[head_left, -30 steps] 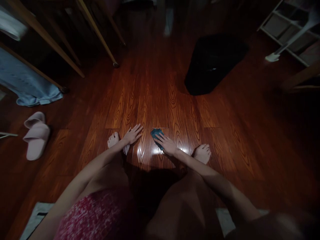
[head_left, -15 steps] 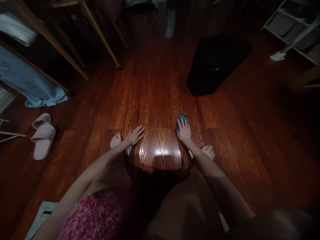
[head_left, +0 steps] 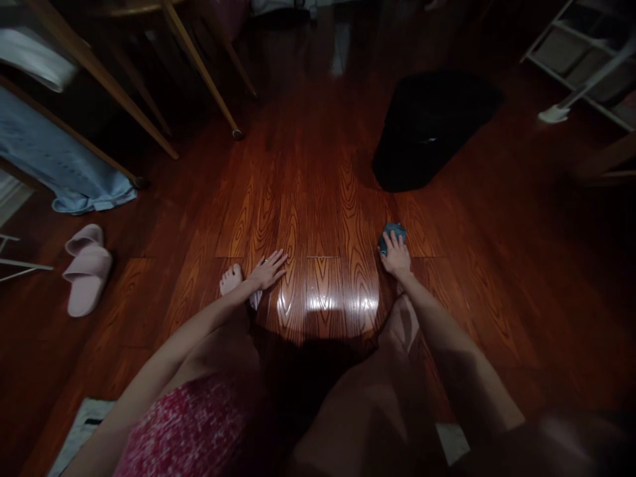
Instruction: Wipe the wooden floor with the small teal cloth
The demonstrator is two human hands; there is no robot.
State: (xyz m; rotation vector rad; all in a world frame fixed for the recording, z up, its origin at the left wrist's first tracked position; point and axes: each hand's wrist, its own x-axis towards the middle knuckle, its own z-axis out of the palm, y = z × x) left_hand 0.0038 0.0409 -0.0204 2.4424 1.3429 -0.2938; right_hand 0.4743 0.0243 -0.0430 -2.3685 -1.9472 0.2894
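My right hand (head_left: 396, 257) presses down on a small blue-green cloth (head_left: 393, 232) on the shiny wooden floor (head_left: 322, 225). Its fingers are spread over the cloth, which shows beyond the fingertips. Flat on the floor near my bare left foot (head_left: 231, 279), my left hand (head_left: 268, 269) has its fingers spread and holds nothing. A small pale piece of something (head_left: 256, 298) lies just below my left wrist; what it is cannot be made out.
A black bin-like object (head_left: 432, 132) stands ahead on the right. Pink slippers (head_left: 88, 271) lie at the left, below light blue fabric (head_left: 94, 179) hanging near wooden chair legs (head_left: 203, 69). A white shelf rack (head_left: 561, 50) is at the upper right.
My right hand and the cloth under it have moved to the right across the floor. My right foot, visible before, is now hidden. My left hand has stayed in place.
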